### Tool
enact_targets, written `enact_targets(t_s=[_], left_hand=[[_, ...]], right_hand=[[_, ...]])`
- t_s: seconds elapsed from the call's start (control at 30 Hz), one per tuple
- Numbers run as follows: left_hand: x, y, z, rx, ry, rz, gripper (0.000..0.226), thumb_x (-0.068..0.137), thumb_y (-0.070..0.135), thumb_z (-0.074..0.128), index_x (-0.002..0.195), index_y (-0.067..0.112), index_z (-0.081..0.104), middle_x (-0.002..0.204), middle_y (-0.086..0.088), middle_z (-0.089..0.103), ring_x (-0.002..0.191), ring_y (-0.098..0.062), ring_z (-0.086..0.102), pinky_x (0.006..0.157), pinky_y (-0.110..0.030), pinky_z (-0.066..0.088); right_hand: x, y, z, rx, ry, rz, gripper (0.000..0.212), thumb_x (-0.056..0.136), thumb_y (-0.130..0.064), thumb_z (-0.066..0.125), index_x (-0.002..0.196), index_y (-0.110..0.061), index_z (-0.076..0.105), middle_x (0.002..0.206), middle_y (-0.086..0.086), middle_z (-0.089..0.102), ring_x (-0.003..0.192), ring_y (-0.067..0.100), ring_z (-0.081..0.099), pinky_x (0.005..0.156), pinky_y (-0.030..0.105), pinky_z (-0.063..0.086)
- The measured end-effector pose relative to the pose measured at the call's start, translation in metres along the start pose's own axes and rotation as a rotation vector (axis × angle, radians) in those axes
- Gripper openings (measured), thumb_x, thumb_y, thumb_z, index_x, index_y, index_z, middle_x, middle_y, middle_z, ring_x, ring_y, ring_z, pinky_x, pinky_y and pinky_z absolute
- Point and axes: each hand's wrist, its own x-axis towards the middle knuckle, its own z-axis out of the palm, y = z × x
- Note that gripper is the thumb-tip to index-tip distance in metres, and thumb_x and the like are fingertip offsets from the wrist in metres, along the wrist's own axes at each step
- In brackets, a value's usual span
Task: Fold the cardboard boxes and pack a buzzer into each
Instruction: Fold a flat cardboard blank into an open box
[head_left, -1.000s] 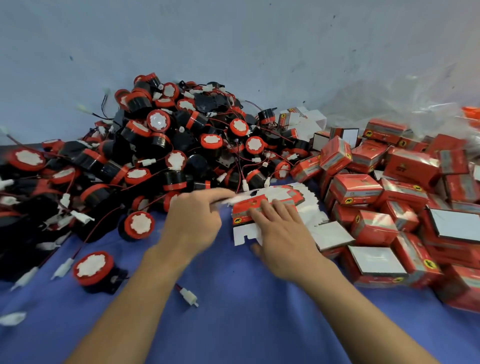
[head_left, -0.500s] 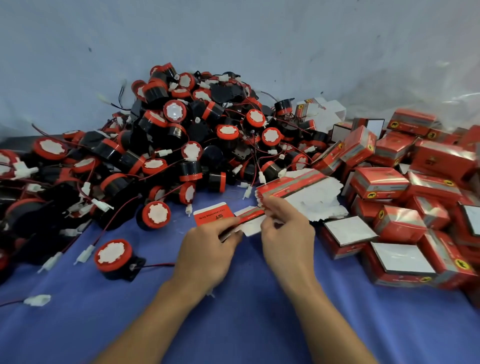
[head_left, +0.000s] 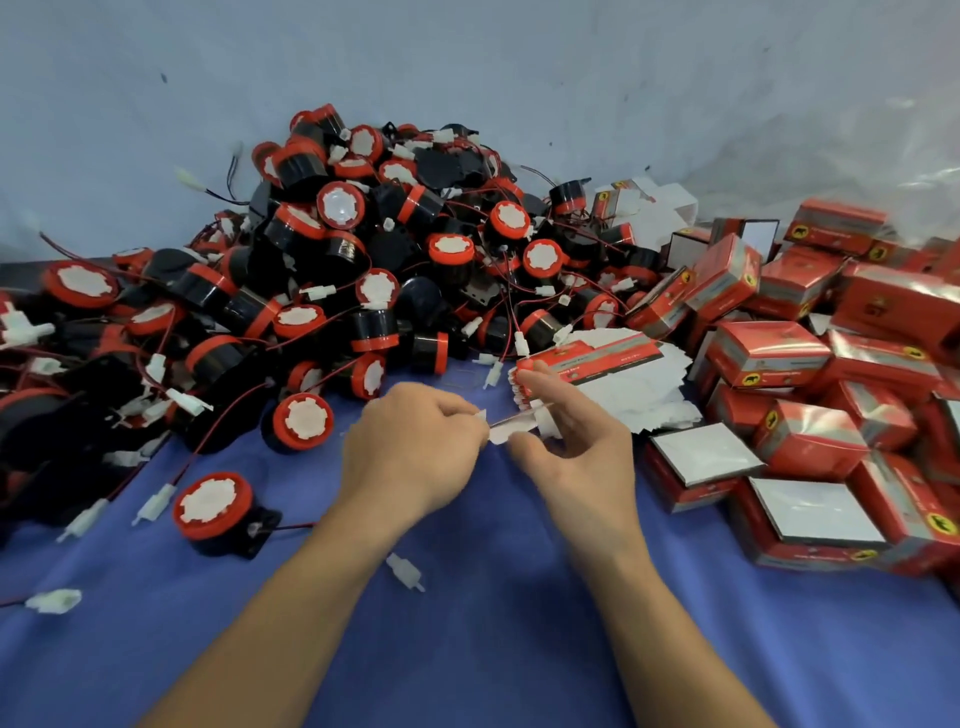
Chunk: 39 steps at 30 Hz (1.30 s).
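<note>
My left hand (head_left: 410, 447) and my right hand (head_left: 576, 447) pinch one flat, unfolded cardboard box (head_left: 511, 426) between them, seen almost edge on just above the blue cloth (head_left: 467, 649). Behind my right fingers lies a stack of flat red and white box blanks (head_left: 608, 364). A big heap of black and red buzzers (head_left: 363, 249) with wires and white plugs fills the left and middle. One loose buzzer (head_left: 213, 506) lies near my left forearm, another (head_left: 303, 422) just left of my left hand.
Folded red boxes (head_left: 810, 395) are piled along the right side, some with white flaps up. Loose white plugs (head_left: 408, 571) lie on the cloth under my arms. A pale wall (head_left: 467, 62) rises behind the heap.
Both hands drew one flat box off the stack and pulled it toward me. It has turned from showing its red face to edge on between my fingers.
</note>
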Motion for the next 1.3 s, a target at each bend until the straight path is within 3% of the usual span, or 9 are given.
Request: enact_targets(t_s=[0.1,0.2,0.37,0.57,0.67,0.83,1.03,1.17,1.3], left_hand=[[0.008,0.017,-0.015,-0.103,-0.114,-0.050,0.019,0.065,0.028,0.058,0.053,0.015,0.064,0.062,-0.007,0.064,0.065,-0.015,0.059,0.075,-0.051,0.048],[0.015,0.014,-0.020,-0.191,-0.095,-0.091,0.032,0.076,0.014,0.065,0.045,0.014,0.057,0.045,0.008,0.041,0.045,-0.012,0.034,0.055,-0.028,0.029],[0.019,0.001,-0.016,0.045,0.056,0.158,0.023,0.087,0.017,0.066,0.068,0.027,0.076,0.065,0.011,0.067,0.065,-0.005,0.058,0.051,-0.030,0.049],[0.032,-0.011,-0.022,-0.157,0.342,0.147,0.027,0.084,0.015,0.071,0.070,0.038,0.078,0.060,0.024,0.066,0.066,0.001,0.062,0.054,-0.007,0.041],[0.032,-0.014,-0.019,-0.207,0.388,0.194,0.018,0.085,0.013,0.073,0.084,0.031,0.078,0.058,0.045,0.057,0.071,0.023,0.060,0.056,0.001,0.039],[0.026,-0.012,-0.013,-0.305,0.439,0.292,0.020,0.087,0.011,0.076,0.090,0.031,0.080,0.062,0.038,0.063,0.075,0.017,0.066,0.062,-0.001,0.045],[0.028,-0.017,-0.041,-0.523,-0.500,0.260,0.036,0.099,0.060,0.050,0.115,0.043,0.078,0.127,0.024,0.070,0.126,0.005,0.059,0.093,-0.023,0.054],[0.028,-0.025,-0.037,-0.538,-0.607,0.281,0.044,0.096,0.049,0.057,0.134,0.031,0.069,0.138,0.010,0.067,0.134,-0.009,0.058,0.116,-0.044,0.041],[0.027,-0.026,-0.022,-0.540,-0.652,0.302,0.034,0.095,0.029,0.061,0.127,0.022,0.071,0.132,0.001,0.071,0.128,-0.016,0.063,0.111,-0.036,0.047]], right_hand=[[-0.001,-0.003,-0.003,-0.050,-0.053,-0.085,0.041,0.073,-0.004,0.067,0.098,-0.032,0.082,0.148,-0.008,0.057,0.134,-0.009,0.049,0.092,0.034,0.058],[-0.001,-0.001,-0.006,-0.244,-0.050,-0.158,0.034,0.075,-0.006,0.075,0.087,-0.037,0.080,0.153,-0.017,0.051,0.144,-0.007,0.036,0.111,0.030,0.042],[0.001,-0.001,-0.003,-0.511,0.014,-0.347,0.029,0.078,-0.007,0.085,0.082,-0.036,0.079,0.152,-0.014,0.052,0.152,0.005,0.026,0.114,0.011,0.026],[-0.014,-0.014,0.014,-0.634,-0.030,-0.650,0.011,0.076,-0.012,0.081,0.075,-0.022,0.077,0.120,-0.020,0.070,0.113,0.016,0.054,0.095,0.039,0.045],[-0.013,-0.016,0.016,-0.626,0.004,-0.678,0.013,0.078,-0.008,0.082,0.077,-0.020,0.078,0.123,-0.014,0.072,0.106,0.021,0.053,0.091,0.038,0.046],[-0.011,-0.015,0.008,-0.561,0.017,-0.534,0.019,0.078,-0.003,0.081,0.084,-0.021,0.078,0.131,-0.020,0.063,0.122,0.016,0.054,0.100,0.017,0.042],[0.000,-0.014,-0.008,-0.244,-0.018,-0.242,0.031,0.079,-0.007,0.065,0.078,-0.037,0.071,0.134,-0.023,0.062,0.134,-0.004,0.051,0.095,0.011,0.045],[0.001,-0.015,-0.005,-0.122,-0.089,-0.160,0.035,0.083,0.001,0.062,0.077,-0.031,0.074,0.139,-0.006,0.065,0.136,-0.003,0.051,0.082,0.012,0.049],[0.003,-0.010,-0.006,-0.116,-0.108,-0.151,0.031,0.086,0.002,0.062,0.082,-0.026,0.075,0.143,-0.008,0.062,0.138,-0.003,0.048,0.095,0.013,0.048]])
